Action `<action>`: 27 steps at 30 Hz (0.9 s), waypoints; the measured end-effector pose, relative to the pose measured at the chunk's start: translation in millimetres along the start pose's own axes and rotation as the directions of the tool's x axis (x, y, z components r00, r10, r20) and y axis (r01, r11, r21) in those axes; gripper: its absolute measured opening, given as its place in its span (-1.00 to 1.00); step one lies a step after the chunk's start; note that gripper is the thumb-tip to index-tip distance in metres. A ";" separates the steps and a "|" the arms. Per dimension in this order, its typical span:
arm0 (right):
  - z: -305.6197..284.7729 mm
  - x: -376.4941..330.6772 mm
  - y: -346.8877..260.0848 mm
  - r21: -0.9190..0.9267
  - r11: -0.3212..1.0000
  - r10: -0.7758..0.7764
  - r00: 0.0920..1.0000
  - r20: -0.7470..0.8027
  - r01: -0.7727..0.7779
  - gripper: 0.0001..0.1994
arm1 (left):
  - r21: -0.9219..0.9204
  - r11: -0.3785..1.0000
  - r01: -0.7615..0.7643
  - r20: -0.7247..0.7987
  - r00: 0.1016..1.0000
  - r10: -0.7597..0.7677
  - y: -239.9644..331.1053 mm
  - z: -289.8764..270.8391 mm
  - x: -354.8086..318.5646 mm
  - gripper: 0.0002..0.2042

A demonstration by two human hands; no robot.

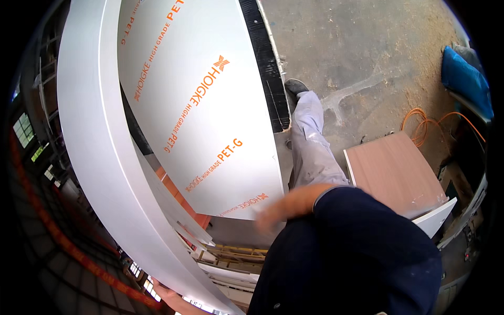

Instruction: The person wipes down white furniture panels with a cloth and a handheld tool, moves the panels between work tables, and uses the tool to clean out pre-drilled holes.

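Right hand (270,215), blurred so its grip cannot be told, is at the near edge of the big white panel (210,105) beyond it; looks stiff, heavy, slippery — hold the edges.

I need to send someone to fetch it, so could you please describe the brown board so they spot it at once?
Start from the big white sheet with orange lettering leaning at the picture's left. Move right, past the person's grey trouser leg, to the concrete floor. There lies the flat rectangular wood-brown board with white edges, just below a coiled orange cable; it is the only brown panel.
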State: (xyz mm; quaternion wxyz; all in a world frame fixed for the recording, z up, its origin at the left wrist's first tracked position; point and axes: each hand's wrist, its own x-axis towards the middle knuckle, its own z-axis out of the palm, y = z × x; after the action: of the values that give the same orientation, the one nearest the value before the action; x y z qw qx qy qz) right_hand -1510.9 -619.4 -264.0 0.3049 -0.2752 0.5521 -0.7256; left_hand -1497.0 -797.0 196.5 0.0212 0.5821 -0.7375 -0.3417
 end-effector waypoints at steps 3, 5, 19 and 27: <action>-17.1 1.4 -22.7 -0.290 0.829 -0.213 0.749 0.627 0.478 -0.67 | -0.190 0.977 0.100 0.007 0.995 -0.100 -2.1 19.4 10.9 -0.59; -162.2 96.8 -65.3 -0.513 0.620 -0.284 0.779 0.559 0.594 -0.65 | -0.559 0.765 0.320 -0.058 0.905 -0.421 -19.8 9.6 28.1 -0.61; -97.6 -130.8 -112.6 -0.298 0.920 0.134 0.510 0.850 0.255 -0.71 | -0.583 0.768 0.266 0.057 0.956 -0.288 -105.5 68.5 72.9 -0.57; -216.4 -169.6 -141.2 -0.408 0.710 0.528 0.818 -0.229 -0.573 -0.73 | -0.595 0.657 0.463 0.342 0.885 -0.315 -180.2 167.0 112.7 -0.55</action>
State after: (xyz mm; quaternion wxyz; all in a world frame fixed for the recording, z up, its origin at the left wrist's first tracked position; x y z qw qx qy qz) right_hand -1577.4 -326.9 -189.5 0.4065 -0.1271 0.7781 -0.4617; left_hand -1452.8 -831.4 -67.9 0.0745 0.6418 -0.4227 -0.6355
